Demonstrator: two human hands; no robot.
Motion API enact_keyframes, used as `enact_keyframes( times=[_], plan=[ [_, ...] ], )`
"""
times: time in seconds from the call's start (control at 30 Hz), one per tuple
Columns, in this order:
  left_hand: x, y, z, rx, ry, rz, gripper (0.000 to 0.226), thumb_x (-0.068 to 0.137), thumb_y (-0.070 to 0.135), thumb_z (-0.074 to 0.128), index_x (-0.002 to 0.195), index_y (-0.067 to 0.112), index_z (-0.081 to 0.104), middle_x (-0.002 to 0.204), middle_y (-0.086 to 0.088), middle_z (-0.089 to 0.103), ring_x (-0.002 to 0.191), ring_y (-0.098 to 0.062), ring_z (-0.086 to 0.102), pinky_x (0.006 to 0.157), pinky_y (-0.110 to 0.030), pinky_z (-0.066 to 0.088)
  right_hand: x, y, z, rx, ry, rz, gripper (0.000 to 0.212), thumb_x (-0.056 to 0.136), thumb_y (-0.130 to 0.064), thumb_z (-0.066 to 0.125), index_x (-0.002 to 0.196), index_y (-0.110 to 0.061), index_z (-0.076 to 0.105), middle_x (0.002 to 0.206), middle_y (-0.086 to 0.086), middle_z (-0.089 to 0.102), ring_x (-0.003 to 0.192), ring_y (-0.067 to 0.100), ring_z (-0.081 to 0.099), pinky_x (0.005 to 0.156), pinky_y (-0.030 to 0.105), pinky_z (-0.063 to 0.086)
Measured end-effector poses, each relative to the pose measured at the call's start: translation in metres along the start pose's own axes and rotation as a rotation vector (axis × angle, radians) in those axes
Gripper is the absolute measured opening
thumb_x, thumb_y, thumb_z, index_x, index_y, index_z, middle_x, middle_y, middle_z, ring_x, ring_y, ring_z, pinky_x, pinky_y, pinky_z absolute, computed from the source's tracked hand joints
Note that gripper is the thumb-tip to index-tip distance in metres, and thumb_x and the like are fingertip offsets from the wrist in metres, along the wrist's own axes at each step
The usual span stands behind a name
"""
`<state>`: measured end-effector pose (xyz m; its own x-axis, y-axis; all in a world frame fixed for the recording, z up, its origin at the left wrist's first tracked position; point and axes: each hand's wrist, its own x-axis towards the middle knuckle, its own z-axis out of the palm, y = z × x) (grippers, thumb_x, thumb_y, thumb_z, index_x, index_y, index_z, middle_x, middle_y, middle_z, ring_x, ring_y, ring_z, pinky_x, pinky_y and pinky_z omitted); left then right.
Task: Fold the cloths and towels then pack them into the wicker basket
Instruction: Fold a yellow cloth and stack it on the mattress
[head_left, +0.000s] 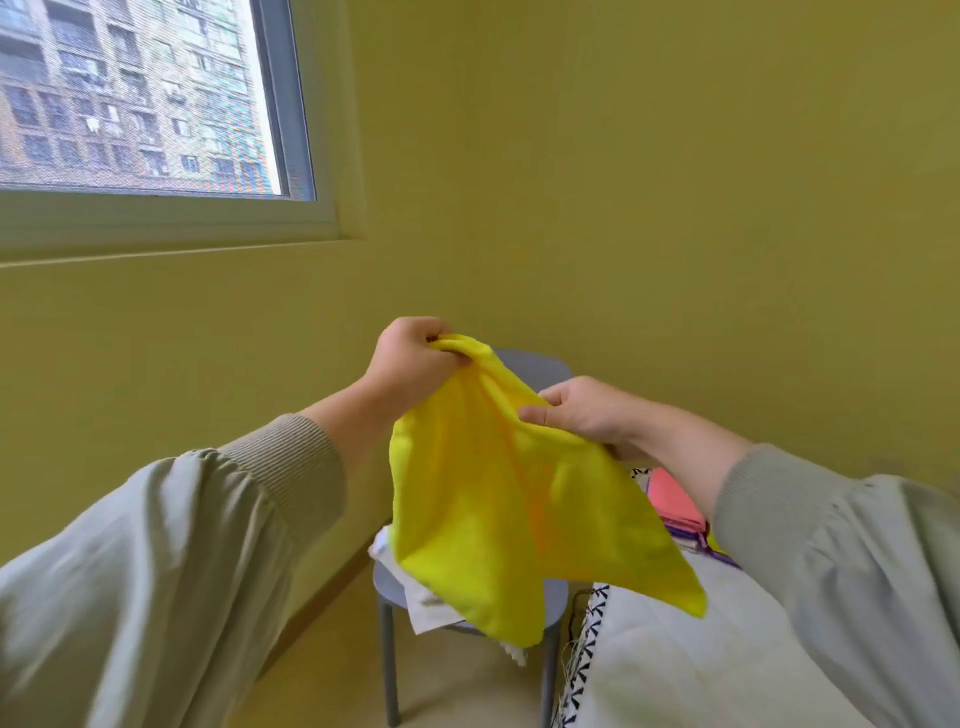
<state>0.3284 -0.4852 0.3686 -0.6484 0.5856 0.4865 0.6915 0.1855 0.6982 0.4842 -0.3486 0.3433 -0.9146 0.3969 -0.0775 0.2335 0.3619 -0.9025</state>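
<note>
Hanging lengthwise downward, yellow cloth (498, 499), gripped by left hand (410, 364), right hand (582, 410)

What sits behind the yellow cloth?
A grey stool with a white cloth on it; the yellow cloth covers most of the seat, so anything else there is hidden.

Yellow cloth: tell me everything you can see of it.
The yellow cloth is plain bright yellow, soft-looking fabric with no print visible. It is unfolded and held up in the air, draping in loose creases with its corners hanging down. The left hand grips a bunched corner at the top. The right hand pinches the upper edge, lower down. The cloth's lower part hangs in front of a grey stool.
</note>
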Motion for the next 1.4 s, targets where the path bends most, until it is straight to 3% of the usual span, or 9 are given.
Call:
enact_keyframes(
  times=[0.13,0.33,0.47,0.6,0.8,0.93,1.03,1.13,1.4],
  plan=[
    [-0.005,-0.011,0.004,-0.064,0.053,-0.132,0.014,0.081,0.01,0.064,0.083,-0.003,0.061,0.067,-0.003,0.046,0.06,-0.016,0.041,0.052,-0.025,0.032,-0.011,0.007,-0.004,0.065,-0.133,0.143,0.007,0.089,-0.011,0.061,0.089,-0.005,0.066,0.074,0.005,0.073,0.063,0.014,0.07,0.06,0.027,0.058],
    [-0.02,-0.017,0.017,0.176,-0.052,-0.139,0.043,0.086,0.013,0.062,0.128,0.013,0.051,0.118,-0.006,0.051,0.107,-0.023,0.053,0.081,-0.03,0.045,0.003,-0.016,0.006,0.656,0.202,0.1,0.03,0.1,-0.024,0.045,0.08,-0.005,0.059,0.059,0.008,0.068,0.055,0.018,0.066,0.053,0.029,0.055],
    [-0.045,0.001,0.024,-0.44,-0.315,-0.272,0.031,0.101,0.033,0.041,0.089,0.018,0.065,0.087,-0.005,0.067,0.08,-0.018,0.061,0.067,-0.025,0.045,0.021,-0.034,-0.003,0.794,0.403,0.116,0.031,0.1,-0.031,0.044,0.108,-0.005,0.058,0.099,0.015,0.067,0.091,0.03,0.066,0.07,0.042,0.051],
    [-0.07,-0.008,0.031,-0.496,-0.605,-0.343,0.021,0.092,0.036,0.057,0.107,0.023,0.063,0.098,0.003,0.071,0.088,-0.012,0.068,0.077,-0.031,0.056,0.03,-0.034,-0.015,0.815,0.593,0.112,0.035,0.095,-0.03,0.051,0.122,-0.009,0.054,0.117,0.013,0.062,0.101,0.03,0.064,0.086,0.049,0.052],
    [-0.07,-0.015,0.03,-0.637,-0.379,-0.468,0.012,0.092,0.022,0.061,0.098,0.012,0.064,0.09,-0.006,0.07,0.08,-0.019,0.067,0.071,-0.034,0.057,0.014,-0.027,-0.011,0.691,0.532,0.106,0.025,0.1,-0.034,0.043,0.103,-0.011,0.051,0.091,0.012,0.062,0.077,0.026,0.064,0.065,0.043,0.056],
    [-0.052,-0.002,0.026,-0.64,-0.249,-0.528,0.019,0.096,0.026,0.056,0.107,0.012,0.06,0.099,-0.01,0.065,0.088,-0.024,0.064,0.081,-0.037,0.054,-0.011,-0.017,0.007,0.082,0.297,0.262,0.043,0.101,-0.037,0.032,0.112,-0.001,0.054,0.108,0.021,0.062,0.089,0.035,0.064,0.061,0.032,0.048],
    [-0.042,0.001,0.028,-0.544,-0.232,-0.556,0.033,0.095,0.03,0.057,0.118,0.007,0.059,0.112,-0.015,0.064,0.103,-0.031,0.062,0.094,-0.043,0.051,-0.012,-0.003,0.015,-0.14,0.404,-0.032,0.016,0.094,-0.017,0.048,0.088,-0.012,0.062,0.097,0.016,0.067,0.073,0.025,0.064,0.063,0.034,0.051],
    [-0.039,0.006,0.029,-0.494,-0.247,-0.571,0.025,0.095,0.03,0.057,0.11,0.01,0.06,0.106,-0.015,0.063,0.099,-0.03,0.062,0.092,-0.042,0.051,-0.019,0.002,0.026,-0.198,0.226,-0.21,0.006,0.089,-0.015,0.059,0.092,-0.02,0.06,0.101,0.01,0.065,0.095,0.023,0.062,0.086,0.039,0.05],
    [-0.038,0.004,0.032,-0.123,-0.354,-0.466,0.048,0.095,0.042,0.051,0.122,0.002,0.058,0.119,-0.015,0.061,0.109,-0.03,0.06,0.094,-0.038,0.049,-0.015,0.006,0.044,-0.329,0.407,-0.373,0.009,0.083,-0.008,0.059,0.074,-0.01,0.059,0.075,0.004,0.055,0.071,0.022,0.052,0.066,0.036,0.042]
  ],
)
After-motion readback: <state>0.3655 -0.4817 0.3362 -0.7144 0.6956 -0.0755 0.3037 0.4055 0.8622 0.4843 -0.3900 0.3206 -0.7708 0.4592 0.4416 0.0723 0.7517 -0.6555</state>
